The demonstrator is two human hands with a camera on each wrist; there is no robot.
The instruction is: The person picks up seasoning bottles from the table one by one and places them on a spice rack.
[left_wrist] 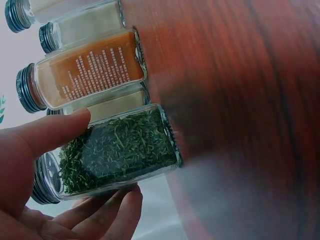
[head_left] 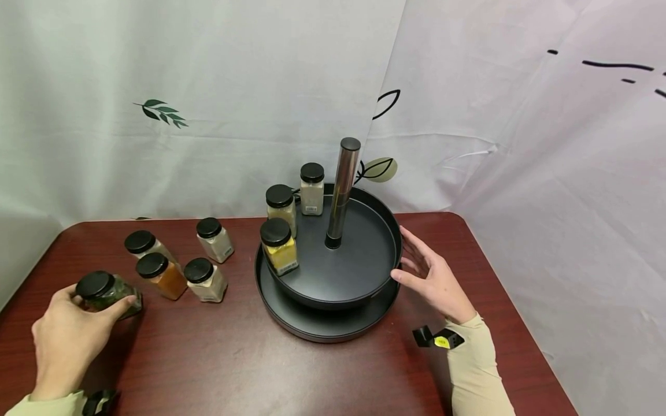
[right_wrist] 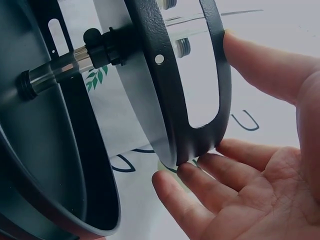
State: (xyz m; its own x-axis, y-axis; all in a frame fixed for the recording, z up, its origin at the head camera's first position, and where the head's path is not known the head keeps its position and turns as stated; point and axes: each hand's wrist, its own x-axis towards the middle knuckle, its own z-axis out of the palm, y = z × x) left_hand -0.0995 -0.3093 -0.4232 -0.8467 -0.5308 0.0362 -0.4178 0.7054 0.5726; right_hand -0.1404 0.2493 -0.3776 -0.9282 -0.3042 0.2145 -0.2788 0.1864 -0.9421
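My left hand (head_left: 73, 335) holds a glass jar of dried green herbs (left_wrist: 120, 150) between thumb and fingers, at the table's left side. The jar has a black lid and leans over, its base close to the table. My right hand (head_left: 437, 283) touches the right side of the upper tray (head_left: 359, 277) of a black two-tier round rack, thumb and fingertips at its outer wall, fingers fairly straight. Below that sits the wider lower tray (head_left: 322, 332). Three jars stand along the upper tray's left side, including a yellow spice jar (head_left: 281, 254).
Beside the held jar stand an orange spice jar (head_left: 170, 282) and several pale spice jars, one of them a cream-coloured jar (head_left: 210, 288). A metal post (head_left: 344, 190) rises from the rack's middle. White cloth (head_left: 234, 69) hangs behind the dark red table (head_left: 218, 370).
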